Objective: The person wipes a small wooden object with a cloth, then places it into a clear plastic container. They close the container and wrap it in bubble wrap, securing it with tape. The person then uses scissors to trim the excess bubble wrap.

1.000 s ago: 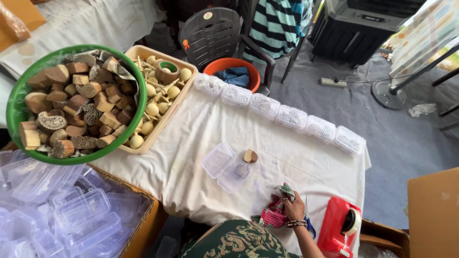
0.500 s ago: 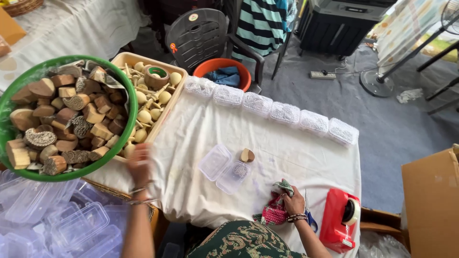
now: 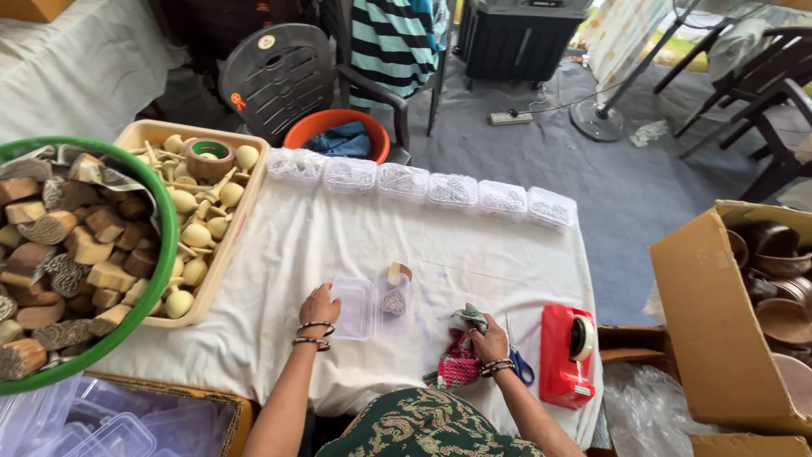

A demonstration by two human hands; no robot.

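Left hand relocated to clear box.
Left hand [image 3: 319,305], previously near the green basket [image 3: 161,254], now rests open against the clear box [image 3: 353,308]; right hand [image 3: 489,340] stays closed on patterned cloth [image 3: 461,355].

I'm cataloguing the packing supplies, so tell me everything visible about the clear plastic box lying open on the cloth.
The clear plastic box lies open and flat on the white tablecloth, its two thin see-through halves side by side. The right half holds a heart-shaped patterned piece; a small wooden block sits at its far edge. The left hand touches its left half.
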